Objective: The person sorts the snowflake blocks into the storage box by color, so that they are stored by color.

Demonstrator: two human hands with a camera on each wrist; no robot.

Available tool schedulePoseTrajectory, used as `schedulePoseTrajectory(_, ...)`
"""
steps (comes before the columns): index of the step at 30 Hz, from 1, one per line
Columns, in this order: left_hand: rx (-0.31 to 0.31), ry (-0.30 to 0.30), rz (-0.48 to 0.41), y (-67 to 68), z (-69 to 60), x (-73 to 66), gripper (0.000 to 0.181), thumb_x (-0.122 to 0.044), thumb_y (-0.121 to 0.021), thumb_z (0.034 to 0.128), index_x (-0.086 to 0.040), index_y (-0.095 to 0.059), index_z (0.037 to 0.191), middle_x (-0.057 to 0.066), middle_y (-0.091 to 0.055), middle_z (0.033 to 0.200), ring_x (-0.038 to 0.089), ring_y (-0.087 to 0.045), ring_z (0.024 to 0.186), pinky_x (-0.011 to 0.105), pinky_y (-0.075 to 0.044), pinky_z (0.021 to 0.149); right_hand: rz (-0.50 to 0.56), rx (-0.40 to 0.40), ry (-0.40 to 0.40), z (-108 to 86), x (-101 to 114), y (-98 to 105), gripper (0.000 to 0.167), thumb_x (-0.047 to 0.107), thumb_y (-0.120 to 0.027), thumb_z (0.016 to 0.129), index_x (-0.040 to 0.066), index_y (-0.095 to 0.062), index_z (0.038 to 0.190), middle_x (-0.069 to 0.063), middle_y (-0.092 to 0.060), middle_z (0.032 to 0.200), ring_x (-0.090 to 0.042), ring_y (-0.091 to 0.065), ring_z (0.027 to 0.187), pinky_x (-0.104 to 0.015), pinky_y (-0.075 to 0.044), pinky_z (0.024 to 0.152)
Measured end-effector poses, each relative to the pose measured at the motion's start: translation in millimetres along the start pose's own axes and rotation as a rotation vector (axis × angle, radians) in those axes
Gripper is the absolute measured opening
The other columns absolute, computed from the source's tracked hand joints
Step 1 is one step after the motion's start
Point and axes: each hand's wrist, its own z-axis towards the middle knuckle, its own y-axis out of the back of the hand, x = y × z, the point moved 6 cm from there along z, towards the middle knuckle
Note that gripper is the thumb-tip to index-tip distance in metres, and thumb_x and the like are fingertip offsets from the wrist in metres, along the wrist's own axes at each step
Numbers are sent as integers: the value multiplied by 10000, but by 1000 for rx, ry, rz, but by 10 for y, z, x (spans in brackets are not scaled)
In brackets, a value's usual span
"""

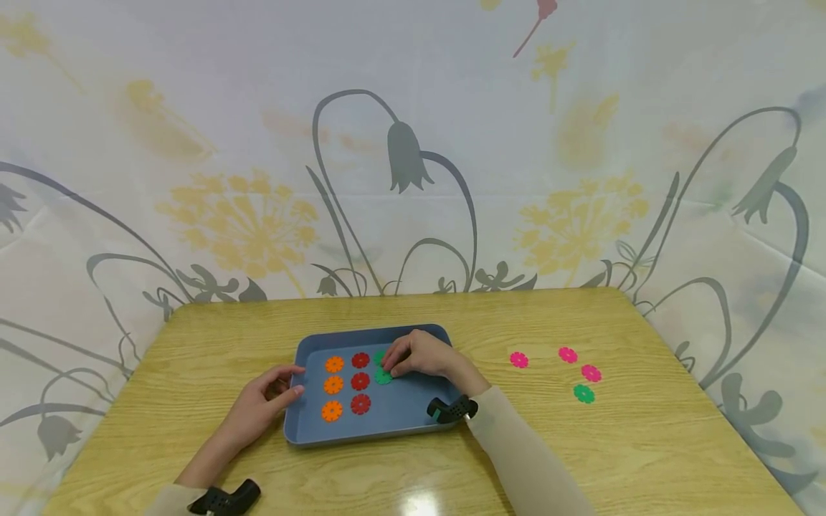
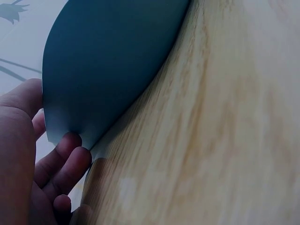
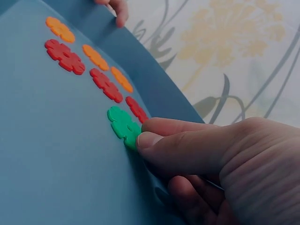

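Observation:
A blue-grey tray [image 1: 400,423] lies on the table. Its left rim is held by my left hand [image 1: 261,405], fingers curled at the edge; the left wrist view shows the hand against the tray's side [image 2: 112,61]. Over the tray, my right hand [image 1: 422,355] pinches a green flower-shaped disc [image 3: 123,125] between thumb and finger. Another green disc [image 1: 378,357] sits just behind, partly covered by the fingers. To the left stand a column of red discs [image 1: 360,381] and a column of orange discs [image 1: 333,385].
On the wooden table [image 1: 516,444], right of the tray, lie a green disc [image 1: 584,393] and pink discs [image 1: 591,373], one pink disc [image 1: 519,360] a bit apart. A flower-printed cloth [image 1: 413,215] hangs behind the table and along its sides.

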Motion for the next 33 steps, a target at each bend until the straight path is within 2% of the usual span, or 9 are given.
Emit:
schedulePoseTrajectory(8, -4, -14, 11, 5, 0, -4, 338, -148, -666, 972, -53, -630, 1294, 63, -589, 1013, 146, -539, 798, 272, -476, 701, -3, 5, 2, -2, 12, -10, 84, -19, -762, 846, 22, -806, 905, -58, -729, 1056, -143, -634, 1048, -245, -504, 848)
schedulePoseTrajectory(15, -2, -11, 7, 3, 1, 4, 337, -150, -666, 972, -56, -631, 1294, 62, -597, 1026, 146, -537, 810, 270, -475, 704, 17, 2, -1, -8, -7, -4, 178, -22, -758, 848, 26, -789, 1017, -38, -717, 1037, -73, -616, 818, -234, -501, 719)
schedulePoseTrajectory(17, -3, -12, 8, 2, 1, 5, 337, -150, -666, 972, -55, -631, 1294, 62, -597, 1029, 145, -537, 811, 270, -476, 705, 23, 1, 4, -5, -13, -3, 187, -21, -755, 850, 24, -785, 1029, -39, -713, 1027, -77, -612, 801, -239, -500, 714)
schedulePoseTrajectory(27, -3, -3, 3, -5, 8, 0, 335, -156, -672, 969, -52, -636, 1285, 70, -580, 1006, 151, -532, 788, 271, -473, 694, 55, -94, 2, -44, 62, 109, 193, 0, -733, 880, 40, -774, 1065, -41, -717, 1033, -121, -634, 854, -278, -515, 742)
schedulePoseTrajectory(33, -7, 15, 12, -2, 0, -1, 340, -174, -676, 968, -62, -639, 1287, 70, -578, 1020, 148, -538, 802, 271, -478, 706, -12, -173, -6, -203, 125, 387, 227, 17, -703, 911, 28, -750, 1133, -48, -721, 1107, -164, -649, 981, -306, -507, 819)
